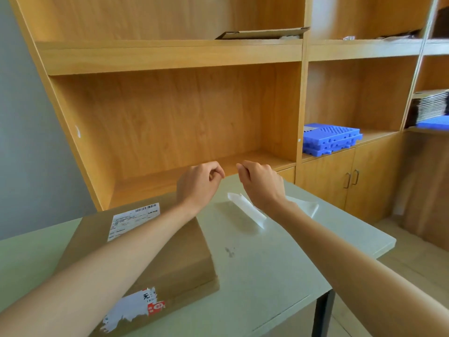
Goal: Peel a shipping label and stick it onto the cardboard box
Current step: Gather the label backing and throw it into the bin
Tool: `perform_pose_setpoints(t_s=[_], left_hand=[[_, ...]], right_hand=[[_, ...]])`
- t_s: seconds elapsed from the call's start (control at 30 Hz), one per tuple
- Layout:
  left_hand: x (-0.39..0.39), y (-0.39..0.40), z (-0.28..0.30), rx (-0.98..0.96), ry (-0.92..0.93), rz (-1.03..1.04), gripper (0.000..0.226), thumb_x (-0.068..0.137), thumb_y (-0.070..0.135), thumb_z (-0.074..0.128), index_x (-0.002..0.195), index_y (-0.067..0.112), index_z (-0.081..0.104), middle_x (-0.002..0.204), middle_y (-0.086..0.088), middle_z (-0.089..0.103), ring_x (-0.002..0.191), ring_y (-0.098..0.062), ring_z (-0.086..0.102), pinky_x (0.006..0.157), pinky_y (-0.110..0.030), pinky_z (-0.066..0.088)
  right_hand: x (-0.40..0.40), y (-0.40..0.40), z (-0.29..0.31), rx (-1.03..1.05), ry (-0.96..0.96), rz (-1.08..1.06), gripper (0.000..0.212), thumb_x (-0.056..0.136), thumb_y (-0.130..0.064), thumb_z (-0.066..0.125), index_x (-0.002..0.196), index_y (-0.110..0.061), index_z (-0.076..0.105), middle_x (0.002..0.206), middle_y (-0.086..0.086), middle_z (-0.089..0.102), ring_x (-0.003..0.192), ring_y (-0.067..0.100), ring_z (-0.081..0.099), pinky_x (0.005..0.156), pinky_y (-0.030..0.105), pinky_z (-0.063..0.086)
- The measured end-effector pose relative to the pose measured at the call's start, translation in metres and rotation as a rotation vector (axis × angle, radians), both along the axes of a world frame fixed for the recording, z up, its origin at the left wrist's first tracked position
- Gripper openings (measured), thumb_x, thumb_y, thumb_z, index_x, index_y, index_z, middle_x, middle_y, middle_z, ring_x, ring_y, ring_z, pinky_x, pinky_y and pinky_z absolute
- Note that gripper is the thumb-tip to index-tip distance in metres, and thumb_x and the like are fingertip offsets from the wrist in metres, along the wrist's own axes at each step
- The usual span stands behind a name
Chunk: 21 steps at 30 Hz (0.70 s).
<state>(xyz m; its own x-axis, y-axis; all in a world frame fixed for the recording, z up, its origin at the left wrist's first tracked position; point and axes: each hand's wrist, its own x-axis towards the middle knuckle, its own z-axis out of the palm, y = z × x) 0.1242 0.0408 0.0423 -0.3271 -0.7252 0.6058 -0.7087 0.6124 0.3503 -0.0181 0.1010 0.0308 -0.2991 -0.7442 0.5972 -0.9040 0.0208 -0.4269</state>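
A flat brown cardboard box [175, 259] lies on the pale table [279, 263], partly under my left forearm. A white shipping label [133, 221] with a barcode is stuck flat on the box's far left corner. A torn older sticker [136, 310] sits on the near edge. My left hand [199, 183] and my right hand [262, 183] hover side by side above the table's far edge, fingers curled shut, nothing visible in them. A curled white backing paper [247, 210] lies on the table below my right wrist.
A tall wooden shelf unit [170, 117] stands right behind the table. Blue plastic trays [330, 138] are stacked on a shelf to the right, above cabinet doors [349, 178]. A flat cardboard piece [262, 34] rests on the upper shelf. The table's right edge drops to the floor.
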Motion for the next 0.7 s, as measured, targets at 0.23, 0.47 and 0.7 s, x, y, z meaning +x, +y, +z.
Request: perform_pose_setpoints(t_s=[0.23,0.47,0.7], left_hand=[[-0.06,-0.016,-0.019,0.052,-0.08,-0.115,0.024,0.087,0.021,0.047,0.082,0.031,0.068,0.078,0.011,0.073,0.079,-0.015,0.067,0.063,-0.032,0.053],[-0.083,-0.036,-0.04,0.145,-0.294,-0.181,0.029,0.091,0.014,0.049,0.101,0.034,0.067,0.109,0.008,0.069,0.109,-0.018,0.059,0.08,-0.033,0.048],[-0.068,-0.04,-0.054,0.488,-0.715,-0.175,0.058,0.09,0.006,0.046,0.14,0.036,0.042,0.154,0.002,0.033,0.145,-0.025,0.023,0.113,-0.042,0.022]], right_hand=[[-0.05,-0.005,-0.02,0.048,-0.061,-0.088,0.039,0.102,-0.034,0.034,0.081,-0.012,0.058,0.074,0.006,0.063,0.065,0.029,0.051,0.052,0.031,0.034],[-0.07,-0.007,-0.058,0.114,-0.106,0.0,0.033,0.098,-0.049,0.042,0.098,-0.02,0.058,0.094,-0.003,0.067,0.079,0.021,0.062,0.056,0.029,0.041],[-0.06,-0.012,-0.08,0.206,-0.001,0.124,0.049,0.087,-0.064,0.052,0.117,-0.026,0.049,0.113,-0.005,0.062,0.104,0.017,0.055,0.073,0.032,0.046]])
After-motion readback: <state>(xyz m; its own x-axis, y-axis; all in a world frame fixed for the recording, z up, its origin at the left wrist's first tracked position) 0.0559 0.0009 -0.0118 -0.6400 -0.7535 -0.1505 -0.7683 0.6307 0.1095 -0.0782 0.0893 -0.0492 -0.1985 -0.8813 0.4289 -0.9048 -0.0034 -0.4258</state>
